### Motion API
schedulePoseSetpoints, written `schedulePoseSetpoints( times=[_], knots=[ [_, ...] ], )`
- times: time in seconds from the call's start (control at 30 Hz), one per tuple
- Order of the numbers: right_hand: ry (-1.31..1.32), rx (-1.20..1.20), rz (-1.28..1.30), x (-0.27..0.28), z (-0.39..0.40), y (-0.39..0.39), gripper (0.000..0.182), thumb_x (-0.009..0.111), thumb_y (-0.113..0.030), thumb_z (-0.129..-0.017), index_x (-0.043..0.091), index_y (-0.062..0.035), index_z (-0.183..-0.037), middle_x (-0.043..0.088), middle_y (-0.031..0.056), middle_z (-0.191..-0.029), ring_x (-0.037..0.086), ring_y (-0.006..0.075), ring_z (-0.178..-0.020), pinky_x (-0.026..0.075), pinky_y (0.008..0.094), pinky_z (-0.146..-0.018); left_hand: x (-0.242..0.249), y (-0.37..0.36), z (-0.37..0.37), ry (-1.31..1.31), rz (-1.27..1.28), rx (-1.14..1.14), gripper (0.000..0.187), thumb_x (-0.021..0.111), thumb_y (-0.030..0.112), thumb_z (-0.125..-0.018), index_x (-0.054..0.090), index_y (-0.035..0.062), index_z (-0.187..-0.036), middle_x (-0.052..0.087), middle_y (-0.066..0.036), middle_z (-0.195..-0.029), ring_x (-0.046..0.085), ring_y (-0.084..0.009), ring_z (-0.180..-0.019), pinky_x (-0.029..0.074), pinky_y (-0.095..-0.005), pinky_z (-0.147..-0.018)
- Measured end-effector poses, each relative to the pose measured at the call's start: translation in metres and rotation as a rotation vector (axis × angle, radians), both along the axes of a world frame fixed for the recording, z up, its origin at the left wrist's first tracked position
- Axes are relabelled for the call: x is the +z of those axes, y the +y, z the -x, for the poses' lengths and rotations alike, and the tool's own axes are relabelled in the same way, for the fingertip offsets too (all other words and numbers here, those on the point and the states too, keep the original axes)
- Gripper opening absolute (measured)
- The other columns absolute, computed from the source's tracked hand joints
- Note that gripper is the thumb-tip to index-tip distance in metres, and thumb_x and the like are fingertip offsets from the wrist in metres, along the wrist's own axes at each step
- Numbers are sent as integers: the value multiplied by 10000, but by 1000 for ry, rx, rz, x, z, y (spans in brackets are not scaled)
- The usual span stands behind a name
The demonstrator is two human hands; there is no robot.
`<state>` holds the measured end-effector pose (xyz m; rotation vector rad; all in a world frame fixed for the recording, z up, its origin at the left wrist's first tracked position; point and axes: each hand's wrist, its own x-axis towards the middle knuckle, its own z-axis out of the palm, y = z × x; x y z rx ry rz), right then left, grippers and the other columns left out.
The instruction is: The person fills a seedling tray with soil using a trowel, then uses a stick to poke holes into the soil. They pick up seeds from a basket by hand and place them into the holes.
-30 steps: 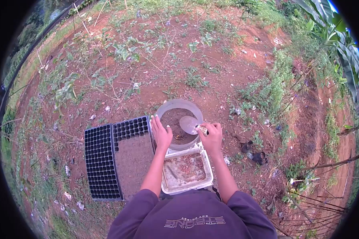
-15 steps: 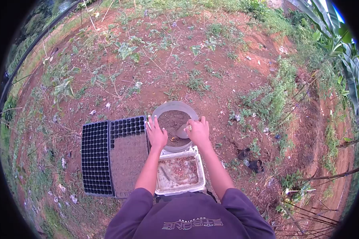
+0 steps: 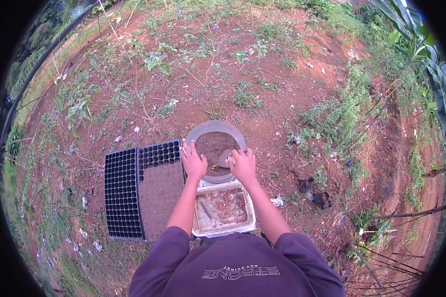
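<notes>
My right hand (image 3: 243, 166) is closed around the handle of a small trowel (image 3: 224, 158), whose grey rounded blade rests at the soil inside a round pale tub (image 3: 216, 125). With fingers stretched apart, my left hand (image 3: 194, 161) lies between the tub's left side and the corner of a black seedling tray (image 3: 158, 151). Brown soil (image 3: 162, 198) covers most of that tray's cells, while the top rows show bare black cells. In the tub, a small yellow-orange thing (image 3: 215, 167) lies on the soil, too small to name.
A second black seedling tray (image 3: 121, 195) with unfilled cells stands at the left. Close to my body is a white rectangular container (image 3: 252, 220) with reddish bits and a thin dark stick inside. Weedy plants (image 3: 156, 62) grow on the reddish ground; dry branches (image 3: 386, 267) stick out at right.
The view has shifted slightly. My right hand and the trowel sit a little farther left and remain in the tub. My left hand keeps its place beside the rim.
</notes>
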<state>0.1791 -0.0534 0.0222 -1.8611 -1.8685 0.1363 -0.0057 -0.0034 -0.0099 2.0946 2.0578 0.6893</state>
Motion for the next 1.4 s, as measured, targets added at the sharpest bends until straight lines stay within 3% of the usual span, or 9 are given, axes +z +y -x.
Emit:
schedulePoseSetpoints(
  times=[0.27, 0.43, 0.57, 0.63, 0.77, 0.9, 1.07, 1.17, 1.4],
  knots=[
    [41, -40, -19, -9, 1, -7, 285, 726, -276, -781, 611, -152, -1011, 579, 84, -1063, 475, 315, -1085, 398, 448, -891, 3, 0, 1, 1, 16, 14, 701, 624, 169, -795, 328, 27, -1415, 152, -210, -1524, 223, -440, -1373, 230, -473, -1146],
    [98, -55, -57, -12, 0, -15, 385, 706, -259, -806, 541, -105, -1118, 552, 101, -1060, 471, 331, -1075, 397, 437, -903, 3, -5, 3, -61, -8, 41, 637, 524, 201, -881, 290, 41, -1452, 174, -177, -1553, 156, -409, -1423, 167, -499, -1158],
    [152, -38, -69, -21, 1, -29, 442, 680, -231, -828, 502, -64, -1197, 521, 139, -1137, 458, 347, -1120, 380, 455, -948, -2, -38, 10, -247, -93, 8, 590, 436, 183, -936, 247, 28, -1472, 212, -181, -1547, 123, -398, -1437, 124, -527, -1157],
    [183, -28, -227, -26, 2, -38, 538, 649, -192, -841, 427, -24, -1301, 458, 199, -1240, 427, 378, -1174, 345, 476, -1006, -18, -69, 14, -244, -61, 7, 595, 441, 203, -939, 244, 28, -1472, 225, -185, -1541, 132, -396, -1436, 123, -527, -1158],
    [268, -110, -258, -32, 12, -71, 626, 618, -140, -834, 337, 12, -1374, 381, 257, -1314, 389, 421, -1198, 313, 497, -1038, -42, -134, 23, -220, 67, -26, 606, 456, 210, -934, 243, 10, -1465, 222, -203, -1534, 135, -397, -1433, 118, -517, -1165],
    [281, -119, -248, -56, 26, -114, 588, 617, -126, -826, 376, 1, -1347, 414, 250, -1269, 400, 411, -1178, 324, 503, -1023, -69, -180, 37, -129, 226, -141, 637, 497, 185, -883, 268, -13, -1443, 214, -208, -1533, 134, -397, -1434, 122, -495, -1172],
    [229, 39, -26, -94, 47, -159, 319, 636, -132, -806, 601, -83, -1119, 524, 158, -1102, 439, 364, -1089, 364, 481, -977, -67, -199, 49, -44, 234, -230, 656, 502, 172, -847, 279, -9, -1438, 221, -194, -1534, 125, -362, -1446, 112, -478, -1179],
    [270, 108, 116, -108, 55, -172, 254, 644, -167, -806, 641, -112, -1054, 562, 115, -1083, 442, 360, -1088, 376, 479, -972, -58, -205, 55, 24, 261, -208, 667, 496, 173, -845, 266, -4, -1446, 220, -190, -1536, 121, -341, -1452, 107, -475, -1182],
    [82, 116, 313, -129, 71, -185, 316, 657, -249, -801, 651, -115, -1088, 579, 110, -1134, 441, 359, -1128, 378, 488, -984, -67, -226, 81, 16, 356, -145, 712, 482, 163, -850, 187, 4, -1479, 157, -175, -1558, 112, -332, -1455, 116, -472, -1183]
  ],
)
